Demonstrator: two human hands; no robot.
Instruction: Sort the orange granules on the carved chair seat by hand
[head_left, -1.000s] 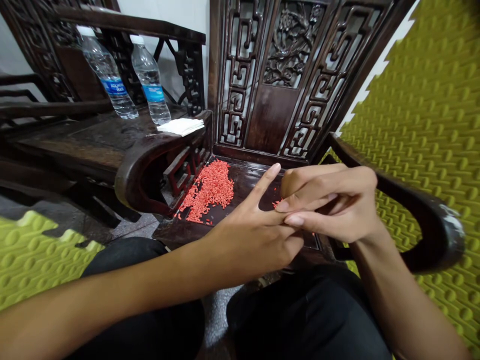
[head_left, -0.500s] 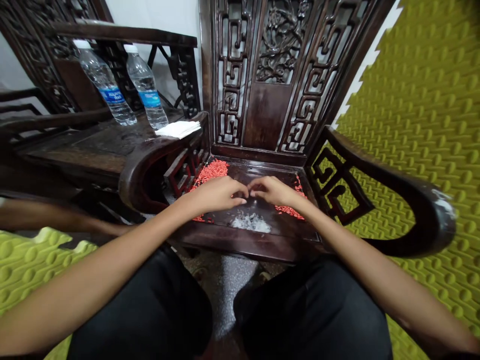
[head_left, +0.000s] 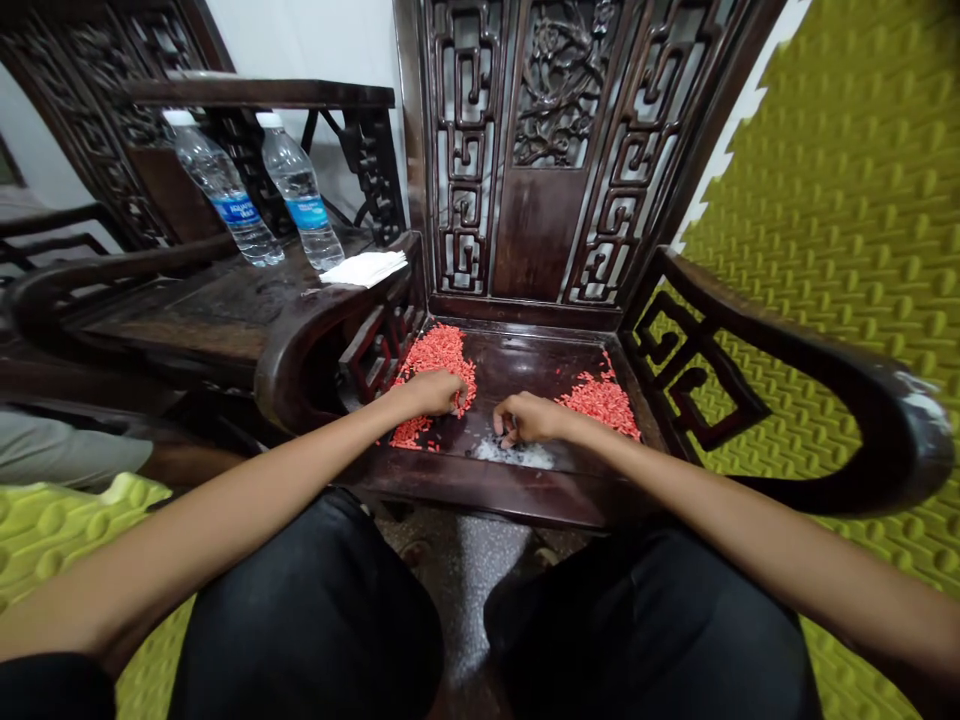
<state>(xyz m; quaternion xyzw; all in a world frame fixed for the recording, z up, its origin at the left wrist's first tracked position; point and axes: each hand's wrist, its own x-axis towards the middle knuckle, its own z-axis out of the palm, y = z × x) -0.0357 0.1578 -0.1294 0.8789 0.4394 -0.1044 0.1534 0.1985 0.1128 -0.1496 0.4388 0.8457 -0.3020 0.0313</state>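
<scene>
Small red pieces, like short plastic tubes, form a large pile (head_left: 435,348) on the left of a dark wooden chair seat (head_left: 517,355). My left hand (head_left: 436,391) is at the right edge of that pile, fingers curled down and pinched together. What they hold, if anything, is too small to make out. Near the seat's front, my right hand (head_left: 529,416) reaches down to a small heap of whitish, translucent bits (head_left: 525,456). Its fingers are bent and closed at the heap's edge, their tips partly hidden. A second pile of red pieces (head_left: 602,403) lies right of this hand.
Two water bottles (head_left: 304,205) and folded white tissues (head_left: 365,268) stand on a side table to the left. The carved chair back (head_left: 536,230) and armrests (head_left: 847,400) enclose the seat. Another person's leg (head_left: 71,447) shows at far left.
My hands have parted from each other over the seat's middle. The left moved to the left red pile; the right came down to the whitish heap. The view shifted slightly.
</scene>
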